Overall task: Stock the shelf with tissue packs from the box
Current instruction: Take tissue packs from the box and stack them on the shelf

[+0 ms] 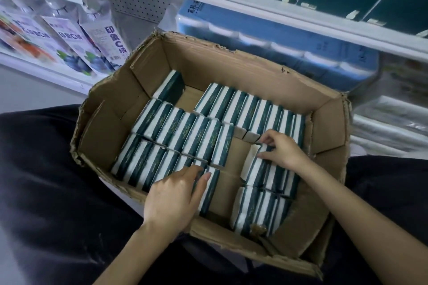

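Tissue packs (185, 136), dark-green and white, stand in rows inside the brown cardboard box (231, 62). Left hand (176, 194) pinches packs at the near edge; right hand (282, 148) clasps packs near the right wall. Lift each cluster straight up, squeezed evenly.

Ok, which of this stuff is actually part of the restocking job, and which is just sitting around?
Part of the job:
- cardboard box
- green and white tissue packs inside it
- left hand and right hand, both on packs
- shelf above

Just there:
- blueberry drink cartons
- blue wrapped paper rolls
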Demonstrator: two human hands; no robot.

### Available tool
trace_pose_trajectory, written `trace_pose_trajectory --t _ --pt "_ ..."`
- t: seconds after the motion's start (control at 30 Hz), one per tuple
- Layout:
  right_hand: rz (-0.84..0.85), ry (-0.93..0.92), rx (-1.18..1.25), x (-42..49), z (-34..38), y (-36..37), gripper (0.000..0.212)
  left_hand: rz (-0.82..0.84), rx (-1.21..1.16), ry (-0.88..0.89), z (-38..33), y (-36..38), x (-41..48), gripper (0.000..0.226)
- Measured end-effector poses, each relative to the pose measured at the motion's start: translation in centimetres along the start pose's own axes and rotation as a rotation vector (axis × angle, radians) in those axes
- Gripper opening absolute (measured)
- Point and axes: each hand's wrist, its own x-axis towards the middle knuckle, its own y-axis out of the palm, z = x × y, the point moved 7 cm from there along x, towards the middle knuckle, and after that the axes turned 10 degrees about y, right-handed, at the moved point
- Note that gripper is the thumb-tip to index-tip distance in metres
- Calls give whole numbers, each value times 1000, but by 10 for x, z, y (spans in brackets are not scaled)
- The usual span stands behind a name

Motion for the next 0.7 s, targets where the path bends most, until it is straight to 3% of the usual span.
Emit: trace_pose_trajectory --t 0.3,0.7 --pt "-82 33 147 3 -3 -7 25 27 -36 4 0 1 2 51" --pt "-109 -7 158 2 -5 -9 14 157 -97 -3 0 8 2 75"
